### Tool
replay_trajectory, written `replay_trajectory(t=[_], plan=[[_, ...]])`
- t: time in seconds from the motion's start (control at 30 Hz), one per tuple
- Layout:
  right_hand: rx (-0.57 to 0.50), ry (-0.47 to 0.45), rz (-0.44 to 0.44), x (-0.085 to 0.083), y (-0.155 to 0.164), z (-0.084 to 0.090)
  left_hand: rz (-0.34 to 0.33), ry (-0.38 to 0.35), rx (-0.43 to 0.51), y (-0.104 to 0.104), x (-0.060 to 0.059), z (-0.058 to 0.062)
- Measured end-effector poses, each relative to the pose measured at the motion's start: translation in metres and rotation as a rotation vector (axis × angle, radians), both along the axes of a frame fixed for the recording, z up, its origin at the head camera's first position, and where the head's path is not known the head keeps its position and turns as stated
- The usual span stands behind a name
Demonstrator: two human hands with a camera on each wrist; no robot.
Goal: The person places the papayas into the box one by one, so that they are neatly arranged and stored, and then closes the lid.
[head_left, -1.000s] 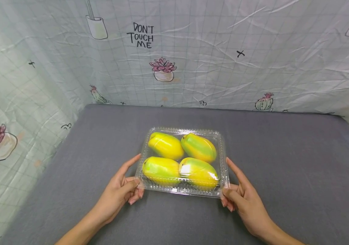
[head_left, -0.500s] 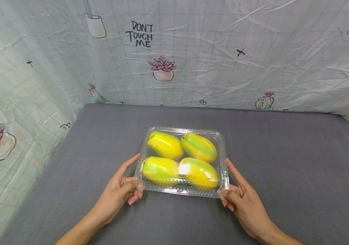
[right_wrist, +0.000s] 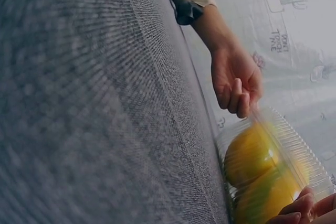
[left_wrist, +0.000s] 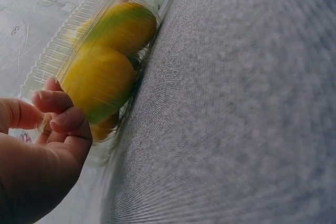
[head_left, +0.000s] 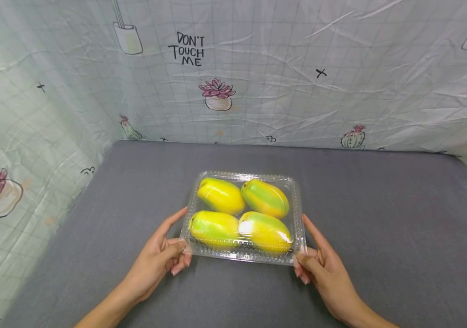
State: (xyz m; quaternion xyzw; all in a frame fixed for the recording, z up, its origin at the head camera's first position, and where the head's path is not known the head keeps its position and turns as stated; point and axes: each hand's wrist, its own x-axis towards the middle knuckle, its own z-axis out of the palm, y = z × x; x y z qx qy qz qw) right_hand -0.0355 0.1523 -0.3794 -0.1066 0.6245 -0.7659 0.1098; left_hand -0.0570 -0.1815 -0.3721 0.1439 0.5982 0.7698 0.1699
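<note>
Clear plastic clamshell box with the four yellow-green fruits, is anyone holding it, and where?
Yes. The left hand and right hand pinch the clear plastic clamshell box at its two near corners, on the rim.

Seen from the head, looking forward and down across the grey table (head_left: 381,218) toward the printed backdrop (head_left: 340,68). From each wrist, low and close along the tabletop, facing inward across the clear fruit box (left_wrist: 79,51). Shared by all three: the box, with the opposite hand (right_wrist: 236,80) beyond it in both wrist views.
</note>
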Motion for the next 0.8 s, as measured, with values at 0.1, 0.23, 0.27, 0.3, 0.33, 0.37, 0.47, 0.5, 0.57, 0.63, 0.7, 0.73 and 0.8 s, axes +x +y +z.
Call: replay_trajectory(t=[0.1, 0.23, 0.27, 0.3, 0.33, 0.37, 0.47, 0.5, 0.57, 0.63, 0.7, 0.73, 0.8], plan=[[0.003, 0.016, 0.001, 0.000, 0.000, 0.000, 0.004, 0.001, -0.010, 0.001, 0.001, 0.000], [0.012, 0.022, 0.002, 0.000, 0.001, 0.000, 0.018, -0.006, -0.023, 0.002, 0.001, -0.001], [0.018, 0.021, 0.003, 0.000, 0.001, 0.001, 0.019, -0.008, -0.026, 0.002, 0.001, -0.002], [0.028, 0.017, 0.002, 0.000, 0.002, 0.001, 0.021, -0.011, -0.027, 0.002, 0.001, -0.002], [0.042, 0.011, -0.001, 0.001, 0.002, 0.002, 0.019, -0.008, -0.027, 0.002, 0.001, -0.001], [0.059, 0.006, -0.005, 0.001, 0.002, 0.002, 0.016, -0.006, -0.025, 0.001, 0.001, -0.001], [0.121, -0.012, -0.025, 0.002, 0.002, 0.005, -0.001, -0.003, -0.020, 0.000, 0.001, 0.000], [0.144, -0.022, -0.036, 0.002, 0.001, 0.007, -0.007, -0.002, -0.023, 0.000, 0.001, 0.000], [0.189, -0.036, -0.051, 0.004, 0.001, 0.009, -0.014, -0.003, -0.035, -0.002, 0.001, 0.001], [0.236, -0.039, -0.068, 0.004, 0.000, 0.012, -0.019, 0.004, -0.053, -0.003, 0.000, 0.002], [0.283, -0.033, -0.084, 0.004, -0.001, 0.014, -0.012, 0.013, -0.077, -0.004, 0.000, 0.003], [0.307, -0.021, -0.091, 0.003, -0.001, 0.015, -0.005, 0.020, -0.096, -0.004, -0.001, 0.003], [0.359, -0.005, -0.103, 0.002, 0.000, 0.018, 0.015, 0.036, -0.137, -0.004, -0.001, 0.004]])
